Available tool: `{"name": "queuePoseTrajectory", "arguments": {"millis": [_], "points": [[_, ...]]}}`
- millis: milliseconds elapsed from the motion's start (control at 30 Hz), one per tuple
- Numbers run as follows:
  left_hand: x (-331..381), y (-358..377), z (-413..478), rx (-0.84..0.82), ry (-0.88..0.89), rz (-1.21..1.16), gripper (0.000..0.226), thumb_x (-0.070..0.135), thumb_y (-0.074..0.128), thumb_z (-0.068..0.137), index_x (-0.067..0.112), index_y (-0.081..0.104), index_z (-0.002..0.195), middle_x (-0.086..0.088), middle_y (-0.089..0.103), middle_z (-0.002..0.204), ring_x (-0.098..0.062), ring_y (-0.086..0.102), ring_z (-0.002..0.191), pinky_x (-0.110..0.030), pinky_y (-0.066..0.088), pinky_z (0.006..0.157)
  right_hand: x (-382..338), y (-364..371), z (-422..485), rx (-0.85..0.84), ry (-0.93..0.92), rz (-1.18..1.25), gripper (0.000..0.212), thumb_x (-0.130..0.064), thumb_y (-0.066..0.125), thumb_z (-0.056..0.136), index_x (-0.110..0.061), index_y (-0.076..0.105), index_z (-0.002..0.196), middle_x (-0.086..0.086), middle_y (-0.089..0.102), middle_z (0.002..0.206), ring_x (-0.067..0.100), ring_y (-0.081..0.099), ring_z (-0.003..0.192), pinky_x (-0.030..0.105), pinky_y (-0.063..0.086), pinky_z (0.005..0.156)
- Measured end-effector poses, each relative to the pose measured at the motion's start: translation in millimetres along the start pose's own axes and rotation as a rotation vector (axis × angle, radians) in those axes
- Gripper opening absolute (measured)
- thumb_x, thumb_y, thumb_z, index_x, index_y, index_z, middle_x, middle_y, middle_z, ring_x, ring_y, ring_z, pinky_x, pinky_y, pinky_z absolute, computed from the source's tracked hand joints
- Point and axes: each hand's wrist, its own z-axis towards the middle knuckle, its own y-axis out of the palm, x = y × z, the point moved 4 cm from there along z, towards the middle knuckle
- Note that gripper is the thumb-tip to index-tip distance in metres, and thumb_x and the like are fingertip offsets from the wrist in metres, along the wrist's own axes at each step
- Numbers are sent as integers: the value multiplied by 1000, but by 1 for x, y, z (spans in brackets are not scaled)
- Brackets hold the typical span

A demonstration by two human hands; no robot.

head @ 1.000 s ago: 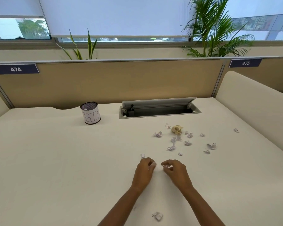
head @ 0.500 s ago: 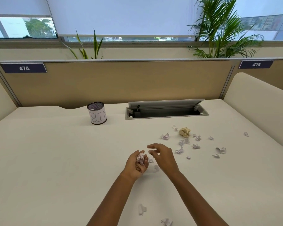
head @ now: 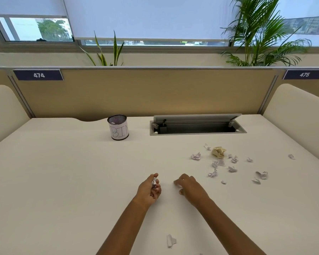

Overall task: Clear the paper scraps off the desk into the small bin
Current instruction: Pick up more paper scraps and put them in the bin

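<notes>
Left hand (head: pixel 149 189) raised just off desk (head: pixel 63 181), fingers curled round white held scraps (head: pixel 154 182) in palm. Right hand (head: pixel 191 188) just beside it, fingertips bent down onto desktop; whether they pinch anything, cannot tell. Mesh bin (head: pixel 118 130) marked "BIN" upright far back left, well apart from both hands. Loose scraps (head: pixel 213 173) scattered right of right hand, around tan crumpled ball (head: pixel 218 152). Folded scrap (head: pixel 171 241) lies between forearms. Open cable hatch (head: pixel 197 126) beside bin.
</notes>
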Motion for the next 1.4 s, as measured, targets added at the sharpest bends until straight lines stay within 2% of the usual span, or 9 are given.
{"name": "queuePoseTrajectory", "arguments": {"millis": [167, 300, 467, 600, 767, 1000, 1167, 1300, 1400], "points": [[15, -5, 1, 1, 23, -89, 31, 12, 39, 100, 4, 53, 74, -7, 52, 45, -9, 49, 24, -8, 40, 32, -8, 5, 11, 156, 64, -3, 23, -4, 40, 90, -4, 58, 104, 14, 55, 112, 26, 53, 104, 31, 43, 80], [33, -12, 2, 30, 22, -114, 29, 9, 39, 99, 4, 52, 73, -10, 48, 65, -17, 50, 50, -12, 45, 34, -13, -4, 22, 200, 174, 415, 20, 2, 54, 83, 3, 68, 98, 17, 66, 90, 23, 59, 80, 20, 45, 65], [37, -10, 2, 0, -25, -129, 32, 13, 36, 99, 1, 52, 74, -14, 49, 71, -21, 46, 63, -20, 51, 37, -52, -14, 29, 268, 114, 765, 15, 3, 62, 77, 0, 71, 88, -7, 61, 63, 9, 58, 62, 3, 43, 55], [39, -3, 3, -102, -67, -160, 36, 17, 36, 99, 4, 55, 70, -9, 63, 46, -18, 62, 45, -16, 51, 36, -97, -15, 39, 283, -65, 634, 16, -1, 61, 80, -6, 72, 91, 4, 71, 84, 6, 62, 71, 2, 44, 61], [56, -10, 15, -41, -44, -148, 38, 16, 36, 97, 9, 51, 63, -2, 59, 35, -10, 58, 29, -12, 43, 35, -121, -7, 55, 248, -187, 407, 23, -7, 53, 88, -13, 67, 105, 7, 68, 107, 16, 63, 97, 17, 48, 79], [98, -21, 38, 0, -16, -354, 35, 17, 31, 100, 3, 52, 75, -13, 50, 76, -19, 50, 64, -21, 50, 34, -112, -18, 73, 426, -238, 592, 24, 5, 55, 84, -10, 68, 98, 3, 64, 102, 11, 58, 91, 2, 43, 66], [144, -20, 49, 82, 80, -300, 30, 7, 31, 99, 6, 47, 73, -9, 44, 73, -13, 43, 54, -7, 38, 29, -87, 4, 88, 401, -83, 565, 18, -4, 53, 90, -9, 67, 101, 7, 65, 106, 18, 60, 102, 10, 42, 81], [184, -3, 58, 131, 216, -145, 32, 3, 30, 97, 12, 44, 69, 0, 36, 65, -3, 34, 20, -5, 23, 24, -86, 44, 89, 207, -116, 336, 34, -29, 48, 95, -14, 53, 125, 8, 46, 141, 18, 36, 135, 15, 22, 105], [219, 16, 65, 218, 387, -8, 34, 5, 33, 98, 13, 47, 67, -1, 37, 63, -9, 32, 42, -5, 20, 26, -91, 61, 90, 168, -167, 71, 45, -41, 35, 97, -26, 35, 139, 0, 16, 156, 15, 10, 145, 27, 6, 119]]}}
